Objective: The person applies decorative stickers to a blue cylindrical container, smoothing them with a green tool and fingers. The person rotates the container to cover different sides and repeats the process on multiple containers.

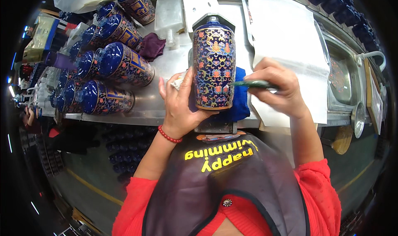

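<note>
A dark blue bottle (214, 66) with a gold and orange floral pattern lies tilted in front of me, its neck pointing away against a dark-edged metal rest (227, 21). My left hand (179, 99) grips the bottle's lower left side and base. A crumpled white wad (177, 83) is tucked between its fingers. My right hand (277, 86) pinches a slim green tool (259, 84), whose thin tip points left and meets or nearly meets the bottle's lower right side. Its exact kind is unclear. A blue cloth (241, 99) lies beneath and right of the bottle.
Several matching bottles (120, 64) crowd the left of the metal bench (145, 105). A purple cloth (152, 46) and a small clear cup (171, 37) are near them. White paper sheets (286, 32) cover the right side, beside a metal sink (344, 86) with a faucet (375, 55).
</note>
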